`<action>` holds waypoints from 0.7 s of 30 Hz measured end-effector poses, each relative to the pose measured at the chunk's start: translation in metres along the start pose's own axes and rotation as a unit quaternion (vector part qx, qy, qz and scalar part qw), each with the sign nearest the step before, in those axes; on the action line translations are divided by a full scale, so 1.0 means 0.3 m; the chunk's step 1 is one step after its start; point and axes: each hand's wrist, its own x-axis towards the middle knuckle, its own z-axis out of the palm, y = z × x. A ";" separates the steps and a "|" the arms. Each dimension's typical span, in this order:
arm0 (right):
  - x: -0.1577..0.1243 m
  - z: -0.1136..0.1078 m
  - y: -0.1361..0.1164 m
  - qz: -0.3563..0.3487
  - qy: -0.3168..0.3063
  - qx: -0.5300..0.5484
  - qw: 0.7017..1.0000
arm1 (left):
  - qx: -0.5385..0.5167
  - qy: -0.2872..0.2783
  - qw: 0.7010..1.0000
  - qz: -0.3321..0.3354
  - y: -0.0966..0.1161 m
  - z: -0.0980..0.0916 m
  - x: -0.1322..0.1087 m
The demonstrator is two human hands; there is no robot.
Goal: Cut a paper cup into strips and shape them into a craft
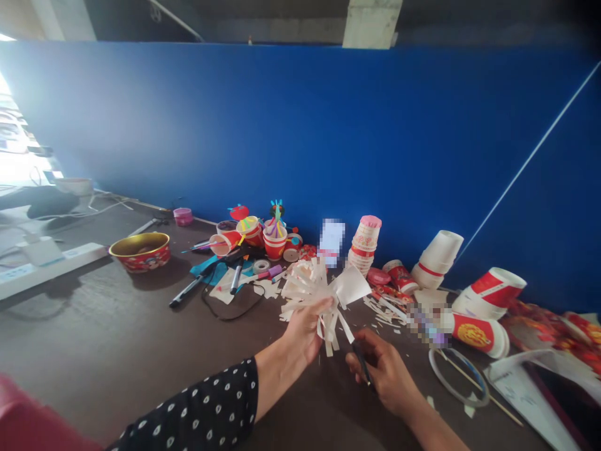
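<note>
As the left hand point(307, 329) closes around a white paper cup point(312, 291) cut into splayed strips, held above the brown table point(117, 338), the right hand point(379, 369) just beside it curls narrowly around dark scissors point(362, 364), with paper scraps point(382, 312) lying farther off.

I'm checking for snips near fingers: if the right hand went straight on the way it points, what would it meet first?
The right hand, holding scissors, would probably meet the paper strips hanging from the left hand first, though depth is hard to judge from this view.
</note>
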 end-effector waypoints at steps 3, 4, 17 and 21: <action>0.001 0.011 0.001 0.001 0.000 0.024 1.000 | -0.018 0.017 1.000 -0.004 -0.004 0.009 -0.012; 0.001 0.016 -0.001 0.001 0.001 0.031 1.000 | -0.014 0.023 1.000 -0.015 -0.007 0.011 -0.012; 0.000 0.040 0.010 -0.019 0.007 0.043 0.999 | -0.001 0.060 0.997 -0.046 -0.038 0.016 -0.002; -0.002 0.039 0.026 -0.022 0.009 0.057 0.998 | -0.008 0.053 0.996 -0.066 -0.036 0.015 -0.006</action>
